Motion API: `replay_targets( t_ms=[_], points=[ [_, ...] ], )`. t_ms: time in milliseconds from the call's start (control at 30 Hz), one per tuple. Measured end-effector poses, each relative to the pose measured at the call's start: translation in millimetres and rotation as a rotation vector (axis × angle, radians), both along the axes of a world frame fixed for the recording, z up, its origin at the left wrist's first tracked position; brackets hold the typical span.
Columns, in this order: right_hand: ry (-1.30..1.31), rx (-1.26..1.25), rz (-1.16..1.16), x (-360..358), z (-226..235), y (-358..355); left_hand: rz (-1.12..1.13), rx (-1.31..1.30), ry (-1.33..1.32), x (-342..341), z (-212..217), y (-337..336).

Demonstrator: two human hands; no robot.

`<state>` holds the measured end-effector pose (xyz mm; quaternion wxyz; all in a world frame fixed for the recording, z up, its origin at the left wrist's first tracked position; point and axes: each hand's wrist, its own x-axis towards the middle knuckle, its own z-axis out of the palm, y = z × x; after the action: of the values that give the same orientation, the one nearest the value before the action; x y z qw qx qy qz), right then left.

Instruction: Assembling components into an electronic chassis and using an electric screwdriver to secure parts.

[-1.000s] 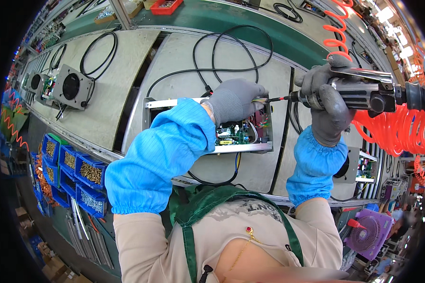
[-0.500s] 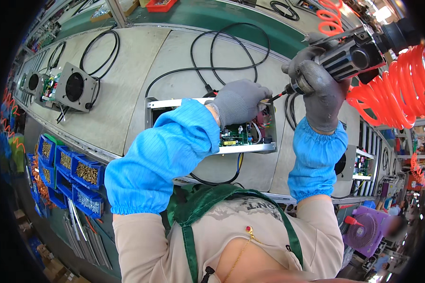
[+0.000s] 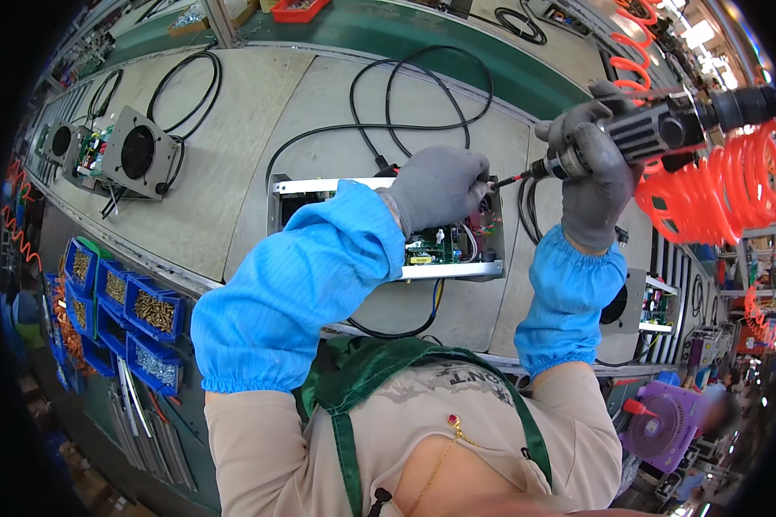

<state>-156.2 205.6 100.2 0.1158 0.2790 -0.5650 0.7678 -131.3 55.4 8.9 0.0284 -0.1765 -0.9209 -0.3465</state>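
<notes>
Screwdriver [image 3: 655, 129] (black, powered) clenched in gloved right hand [image 3: 591, 177], bit tip angled left to far right corner of open metal chassis [image 3: 388, 226] mid-bench. Left hand [image 3: 435, 185] rests curled on chassis top edge; what it pinches, cannot tell. Orange coiled hose [image 3: 720, 185] right.

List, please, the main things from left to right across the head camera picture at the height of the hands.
Blue parts bins → fan unit → left hand → open metal chassis → right hand → power screwdriver → orange coiled hose.
</notes>
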Motion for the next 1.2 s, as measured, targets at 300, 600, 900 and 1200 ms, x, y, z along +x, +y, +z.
replay_targets(
  t_ms=[300, 600, 900, 1200],
  points=[
    [-0.006, 0.191, 0.087, -18.8, -5.3, 8.1, -0.016, 0.000, 0.009, -7.9, -9.9, 4.2],
    [-0.032, 0.128, 0.221, -29.6, -14.2, 19.1, -0.125, -0.213, 0.395, 102.6, 17.5, 19.0],
    [-0.128, 0.140, 0.419, -57.9, -22.7, 46.3, 0.917, 0.493, -0.356, 292.1, -94.6, -104.8],
    [-0.013, -0.321, 0.513, -9.5, 16.8, 59.7, 1.727, -0.193, -0.143, 395.0, -211.1, -215.1]
  ],
)
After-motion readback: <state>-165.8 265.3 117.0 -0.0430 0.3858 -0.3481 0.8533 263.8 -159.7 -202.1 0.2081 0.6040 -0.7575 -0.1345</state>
